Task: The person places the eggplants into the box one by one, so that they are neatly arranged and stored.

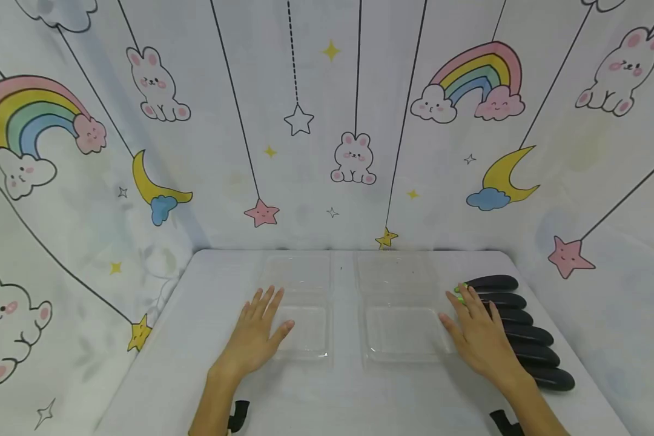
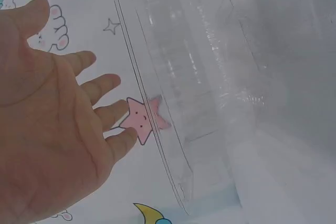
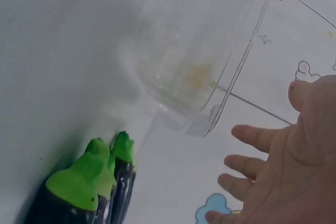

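Black eggplants [image 1: 531,335] number 6, clear containers [image 1: 403,333] 2.

The white table [image 1: 343,396] has two clear plastic boxes [image 1: 400,330] side by side. Six black eggplants [image 1: 530,335] lie in a row near its right edge.

we find the head view bright and evenly lit, with faint, soft shadows on the white table [image 1: 349,399] near the left hand [image 1: 256,339] and the right hand [image 1: 482,339]. we note thin glare along the edges of the clear containers [image 1: 403,333] and small highlights on the glossy black eggplants [image 1: 534,335]. we record both wrist views as dimmer, greyer and softer in detail, with the printed backdrop [image 1: 316,72] blurred where seen through a container in the right one.
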The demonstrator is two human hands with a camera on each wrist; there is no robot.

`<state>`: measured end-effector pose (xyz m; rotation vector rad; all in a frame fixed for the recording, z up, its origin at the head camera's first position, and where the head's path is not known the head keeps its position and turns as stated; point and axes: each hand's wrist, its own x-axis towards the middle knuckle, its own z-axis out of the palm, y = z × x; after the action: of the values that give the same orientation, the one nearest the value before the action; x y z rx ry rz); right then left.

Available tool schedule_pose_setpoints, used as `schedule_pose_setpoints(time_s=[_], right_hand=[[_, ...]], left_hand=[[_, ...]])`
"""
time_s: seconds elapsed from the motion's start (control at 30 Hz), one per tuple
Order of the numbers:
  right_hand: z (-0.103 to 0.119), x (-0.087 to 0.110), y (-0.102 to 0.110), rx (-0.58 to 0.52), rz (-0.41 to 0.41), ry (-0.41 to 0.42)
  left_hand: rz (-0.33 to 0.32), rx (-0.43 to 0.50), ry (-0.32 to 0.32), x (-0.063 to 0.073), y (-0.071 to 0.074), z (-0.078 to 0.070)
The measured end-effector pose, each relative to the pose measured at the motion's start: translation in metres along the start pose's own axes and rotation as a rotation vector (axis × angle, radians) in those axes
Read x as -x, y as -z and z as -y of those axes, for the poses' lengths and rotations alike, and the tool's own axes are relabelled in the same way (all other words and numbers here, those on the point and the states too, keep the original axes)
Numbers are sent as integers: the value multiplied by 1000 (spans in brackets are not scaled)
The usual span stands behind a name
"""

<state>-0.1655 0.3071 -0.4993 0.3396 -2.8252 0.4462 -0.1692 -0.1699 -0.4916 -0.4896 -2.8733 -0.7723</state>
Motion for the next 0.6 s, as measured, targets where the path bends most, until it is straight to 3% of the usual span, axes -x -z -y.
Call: schedule_pose_setpoints(time_s=[0.3, 0.6], right_hand=[[-9, 8, 4, 0, -1, -23], [-18, 15, 6, -11, -46, -30]], left_hand=[[50, 97, -59, -4, -1, -15], [95, 85, -19, -9, -7, -22]])
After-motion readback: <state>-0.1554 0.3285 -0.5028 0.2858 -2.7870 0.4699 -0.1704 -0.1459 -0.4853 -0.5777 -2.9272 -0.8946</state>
